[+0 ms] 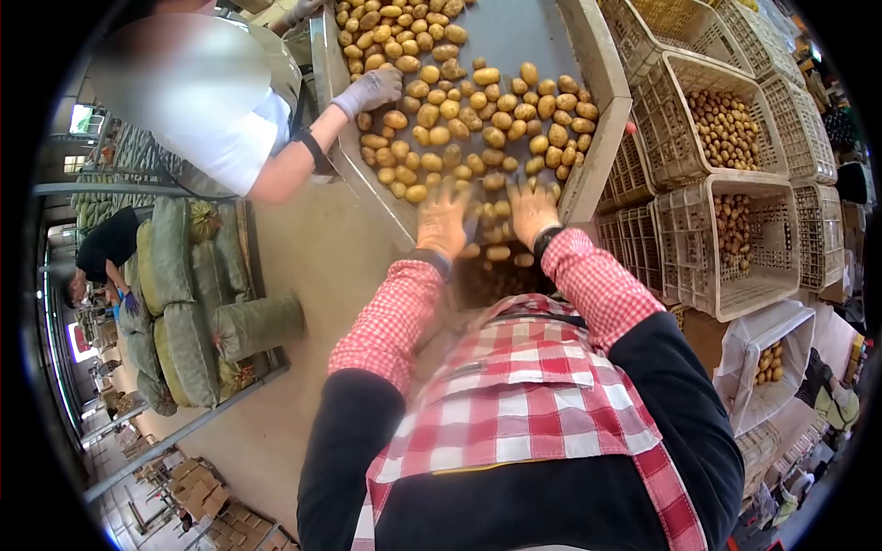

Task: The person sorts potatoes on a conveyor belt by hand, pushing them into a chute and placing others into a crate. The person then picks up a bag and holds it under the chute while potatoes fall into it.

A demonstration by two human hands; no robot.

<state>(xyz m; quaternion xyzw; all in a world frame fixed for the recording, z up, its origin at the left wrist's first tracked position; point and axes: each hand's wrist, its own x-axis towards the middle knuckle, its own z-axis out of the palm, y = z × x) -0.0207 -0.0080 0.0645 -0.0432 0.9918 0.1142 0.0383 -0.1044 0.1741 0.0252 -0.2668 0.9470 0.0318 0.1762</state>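
Note:
Many yellow-brown potatoes (470, 118) lie on the grey sorting table (519, 37), crowding toward its narrow near end. My left hand (444, 220), in an orange glove, rests at that end with its fingers stretched forward against the potatoes. Beside it my right hand (533, 211), also gloved, has its fingers spread over more of them. Neither hand is wrapped round a potato. Between my hands several potatoes (497, 253) drop off the table's end, some smeared by motion. Below them is a dark space close to my apron, its contents hard to make out.
On the left a co-worker's gloved hand (372, 90) reaches onto the potatoes. Plastic crates (721, 188) with potatoes stand to the right, near a white-lined crate (735, 367). Full green sacks (188, 340) are stacked at left, where another person (106, 246) bends. A metal rail (184, 432) runs there.

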